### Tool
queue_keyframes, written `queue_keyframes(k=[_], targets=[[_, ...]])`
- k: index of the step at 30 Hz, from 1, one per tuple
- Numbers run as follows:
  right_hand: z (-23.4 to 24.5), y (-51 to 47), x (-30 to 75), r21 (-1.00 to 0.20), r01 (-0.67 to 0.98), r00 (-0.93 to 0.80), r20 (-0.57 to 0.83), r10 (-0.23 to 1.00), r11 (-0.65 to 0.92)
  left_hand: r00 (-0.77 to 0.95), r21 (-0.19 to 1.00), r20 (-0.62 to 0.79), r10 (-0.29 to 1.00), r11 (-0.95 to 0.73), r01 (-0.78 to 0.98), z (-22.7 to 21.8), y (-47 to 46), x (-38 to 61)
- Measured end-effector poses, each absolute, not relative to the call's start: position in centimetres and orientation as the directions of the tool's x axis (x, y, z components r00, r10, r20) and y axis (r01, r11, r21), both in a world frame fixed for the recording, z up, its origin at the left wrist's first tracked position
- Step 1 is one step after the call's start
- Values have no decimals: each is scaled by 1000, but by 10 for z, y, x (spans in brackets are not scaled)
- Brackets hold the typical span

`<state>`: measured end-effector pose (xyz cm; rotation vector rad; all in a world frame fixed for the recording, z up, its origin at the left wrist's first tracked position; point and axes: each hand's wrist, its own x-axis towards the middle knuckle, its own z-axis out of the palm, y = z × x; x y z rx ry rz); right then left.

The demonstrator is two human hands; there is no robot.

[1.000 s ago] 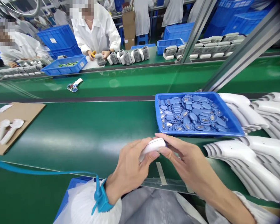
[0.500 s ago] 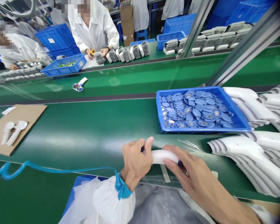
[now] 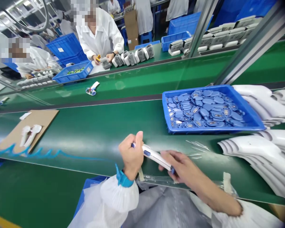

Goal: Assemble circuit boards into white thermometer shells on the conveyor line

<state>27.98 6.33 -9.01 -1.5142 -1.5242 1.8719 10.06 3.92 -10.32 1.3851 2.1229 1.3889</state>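
My left hand (image 3: 131, 155) is closed round one end of a white plastic housing with blue buttons (image 3: 155, 156), held just above the near edge of the green belt. My right hand (image 3: 180, 167) pinches the other end of the same part. Its blue-buttoned side now faces up. A blue tray (image 3: 251, 118) full of small blue parts sits on the belt beyond my right hand. Rows of white housing shells (image 3: 249, 152) lie to the right of my hands.
A cardboard sheet (image 3: 41, 118) with white parts lies at the left on the belt. A loose part (image 3: 92, 89) rides the far belt. People in white coats work across it beside blue bins (image 3: 74, 71). A blue coiled cord (image 3: 38, 153) runs from my left wrist.
Both hands turned the white housing over and tilted it, so its blue buttons now show. The hands moved slightly nearer to me. The loose part on the far belt drifted right.
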Motion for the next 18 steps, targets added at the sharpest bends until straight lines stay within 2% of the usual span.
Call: queue_keyframes(k=[2,4,7,9,10,12,14,16,18], targets=[[-91,61,275,-845,533,-430,-312,847,-41,-538,828,238,808,121,548,-107,53,103],[-92,57,269,-717,637,-518,-125,846,283,-529,827,232,816,120,549,-108,67,105],[-96,53,261,-515,700,-594,-34,804,495,-513,782,242,824,147,606,-106,84,107],[-99,53,257,-446,716,-595,12,804,537,-479,748,250,841,147,648,-106,88,107],[-100,54,258,-451,705,-600,32,799,547,-443,730,250,861,133,671,-105,87,105],[-103,57,263,-517,654,-601,87,794,552,-334,693,253,908,71,717,-103,82,96],[-110,59,276,-613,610,-530,156,834,502,-229,659,195,954,45,751,-102,73,78],[-121,61,293,-698,590,-393,191,900,405,-257,629,91,962,145,764,-99,68,49],[-135,59,307,-756,571,-276,191,942,321,-399,589,5,917,320,743,-93,73,11]])
